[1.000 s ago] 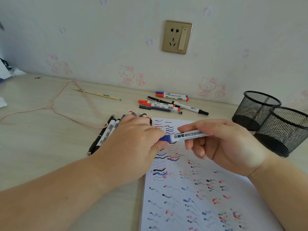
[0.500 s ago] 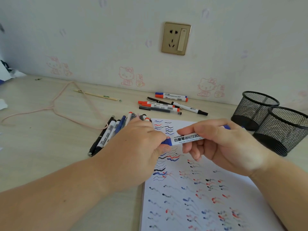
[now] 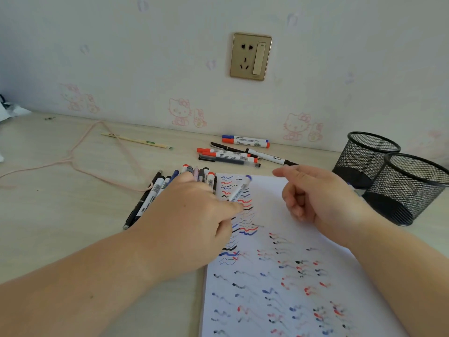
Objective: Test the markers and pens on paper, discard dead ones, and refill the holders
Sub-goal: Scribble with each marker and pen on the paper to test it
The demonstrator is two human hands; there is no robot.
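Blue-capped whiteboard marker [image 3: 239, 190] lies over the top of the scribbled paper [image 3: 303, 276], long axis running from the left hand [image 3: 192, 215] up and away to the right, cap end far. I read the left fingers [image 3: 234, 207] as pinching its near end (contact partly hidden). Right hand [image 3: 320, 198] hovers just beside, loosely curled, holding nothing, between marker and mesh holders [image 3: 410, 188] on the desk [image 3: 60, 203].

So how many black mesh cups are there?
2. One mesh holder stands farther back by the wall at the right; the other mesh holder stands nearer, right beside it, partly covering it. Nothing suggests more.
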